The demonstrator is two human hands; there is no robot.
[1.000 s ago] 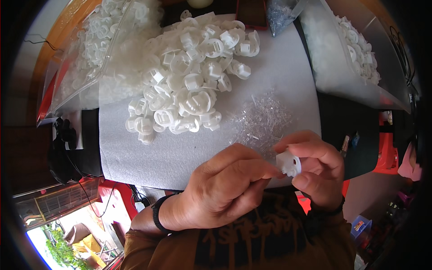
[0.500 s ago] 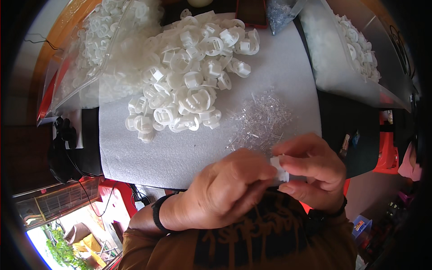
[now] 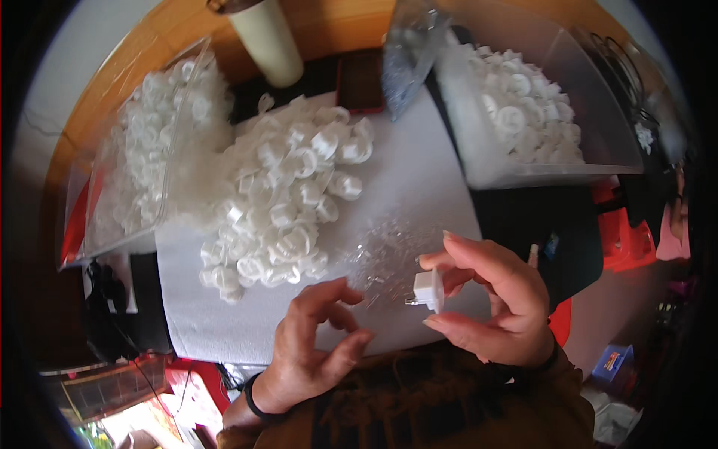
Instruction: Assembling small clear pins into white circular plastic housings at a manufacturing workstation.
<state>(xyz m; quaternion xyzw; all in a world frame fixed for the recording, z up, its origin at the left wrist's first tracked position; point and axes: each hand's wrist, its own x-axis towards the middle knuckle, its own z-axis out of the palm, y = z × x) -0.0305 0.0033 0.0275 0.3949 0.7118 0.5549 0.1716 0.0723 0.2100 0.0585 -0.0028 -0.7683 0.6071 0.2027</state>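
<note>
Between the thumb and fingers of my right hand (image 3: 501,303) is a small white plastic part (image 3: 428,290), a box shape on a round flange, with a thin clear pin sticking out on its left side. My left hand (image 3: 310,340) is off to the left of it, thumb and fingers apart and holding nothing. Just beyond both hands, a loose heap of thin clear pins (image 3: 389,258) lies on the pale grey foam mat (image 3: 224,333). Farther left on the mat is a large pile of similar white plastic parts (image 3: 284,215).
Clear plastic bins full of white parts stand at the left (image 3: 166,161) and back right (image 3: 557,172). At the back are a cream cylindrical bottle (image 3: 273,49), a dark red-edged tray (image 3: 360,86) and a clear bag of pins (image 3: 407,75). A red stool (image 3: 628,239) is at right.
My left hand has come away from the white part, moved left and opened. My right hand still holds the part, now turned into view. The head view has shifted.
</note>
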